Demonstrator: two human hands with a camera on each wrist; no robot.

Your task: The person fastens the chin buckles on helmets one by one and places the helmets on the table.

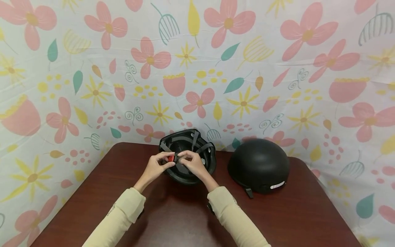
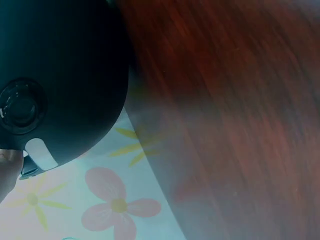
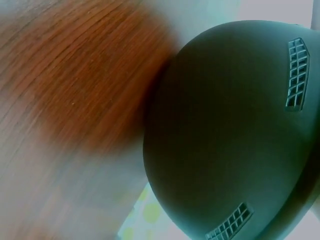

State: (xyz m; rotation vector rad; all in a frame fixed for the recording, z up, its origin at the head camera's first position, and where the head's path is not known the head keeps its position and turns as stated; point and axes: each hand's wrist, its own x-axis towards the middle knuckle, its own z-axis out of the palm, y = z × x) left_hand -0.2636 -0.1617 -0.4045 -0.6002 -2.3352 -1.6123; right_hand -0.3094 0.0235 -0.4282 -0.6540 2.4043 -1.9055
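Small red-and-black buckle [image 1: 176,158] held in front of the open hollow of an upturned black helmet [image 1: 179,147]. Red part pinched by the left hand [image 1: 155,167], dark part pinched by the right hand [image 1: 194,163]. Step in hand, as judged: the buckle is being worked — joined or parted cannot be told. For the next move, a firm grip and both parts held in line seem called for. Helmet shell smooth and dull, latticed vents seen from the right wrist; grey straps [image 1: 195,139] slung across the hollow. Helmet set toward the table's [image 1: 185,216] far edge — second black helmet [image 1: 258,164] placed dome-up to its right, apart.
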